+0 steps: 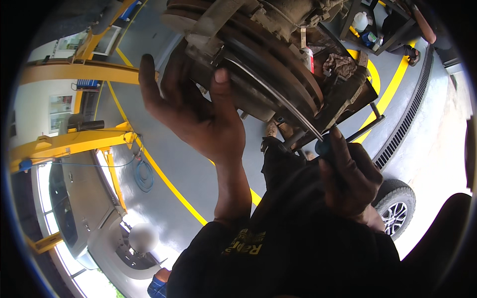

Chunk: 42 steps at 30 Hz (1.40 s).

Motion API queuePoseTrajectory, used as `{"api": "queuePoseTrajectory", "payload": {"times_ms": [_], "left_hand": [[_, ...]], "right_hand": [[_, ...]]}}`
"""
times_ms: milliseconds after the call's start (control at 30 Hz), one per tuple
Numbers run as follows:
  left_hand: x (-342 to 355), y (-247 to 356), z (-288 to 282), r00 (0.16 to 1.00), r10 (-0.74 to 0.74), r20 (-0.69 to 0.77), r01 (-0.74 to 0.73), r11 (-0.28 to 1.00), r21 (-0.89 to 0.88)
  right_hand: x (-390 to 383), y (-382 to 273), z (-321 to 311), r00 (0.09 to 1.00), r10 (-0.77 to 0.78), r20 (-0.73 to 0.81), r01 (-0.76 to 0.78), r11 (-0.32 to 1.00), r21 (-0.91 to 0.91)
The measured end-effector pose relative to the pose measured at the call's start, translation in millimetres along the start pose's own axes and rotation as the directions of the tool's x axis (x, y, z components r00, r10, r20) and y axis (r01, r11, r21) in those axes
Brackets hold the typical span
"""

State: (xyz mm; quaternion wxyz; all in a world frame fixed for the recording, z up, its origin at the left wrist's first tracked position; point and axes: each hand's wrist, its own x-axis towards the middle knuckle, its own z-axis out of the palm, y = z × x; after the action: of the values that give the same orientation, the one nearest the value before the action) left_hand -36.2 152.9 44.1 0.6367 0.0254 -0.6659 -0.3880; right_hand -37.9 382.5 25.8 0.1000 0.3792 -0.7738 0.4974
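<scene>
Head view showed the person under a raised vehicle, looking at a rusty brake disc [278, 74] and the hub parts behind it. The left hand [198, 109] was lifted with its palm against the edge of the disc; its fingers [221, 82] were spread wide and held nothing, the thumb pressing on the dark rim. The right hand [348, 179] was lower and to the right, its fingers closed firmly around the blue handle of a screwdriver [278, 94]. The long thin shaft of this tool ran from the handle up and to the left, across the face of the disc, and its tip ended just beside the left thumb, near the brake caliper [203, 39]. So the long axis of the tool lay diagonal, and the left hand was the nearer one to its tip, while the right hand was at the far end. Beyond the disc, a tool cart [348, 89] with a rag on it stood on the grey floor [198, 174] with yellow lines. At left, yellow lift arms [74, 141] were seen, and a wheel [395, 211] of another car at lower right.
</scene>
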Motion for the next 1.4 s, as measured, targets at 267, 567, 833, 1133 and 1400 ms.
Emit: {"api": "queuePoseTrajectory", "payload": {"times_ms": [267,567,833,1133,1400], "left_hand": [[-1.0,3.0,-6.0,0.994,-0.084,0.063,0.063,0.958,0.280],[6.6,2.6,-14.4,0.992,-0.068,0.110,0.029,0.944,0.328],[5.3,-7.1,-5.6,0.978,0.207,0.013,-0.207,0.965,0.159],[3.0,-5.9,-14.2,0.977,0.189,0.097,-0.212,0.901,0.379],[2.9,-0.3,-9.4,0.988,0.131,0.085,-0.152,0.937,0.314]], "right_hand": [[7.5,-6.9,-17.0,0.996,-0.003,0.092,0.002,1.000,0.017],[21.0,-7.1,-25.9,0.998,-0.055,0.038,0.056,0.998,-0.021],[19.7,-0.2,-23.2,0.994,-0.106,0.033,0.108,0.992,-0.059],[21.3,1.9,-29.3,0.995,-0.082,0.063,0.085,0.995,-0.046],[16.2,2.1,-22.6,0.997,-0.058,0.044,0.059,0.998,-0.017]]}}
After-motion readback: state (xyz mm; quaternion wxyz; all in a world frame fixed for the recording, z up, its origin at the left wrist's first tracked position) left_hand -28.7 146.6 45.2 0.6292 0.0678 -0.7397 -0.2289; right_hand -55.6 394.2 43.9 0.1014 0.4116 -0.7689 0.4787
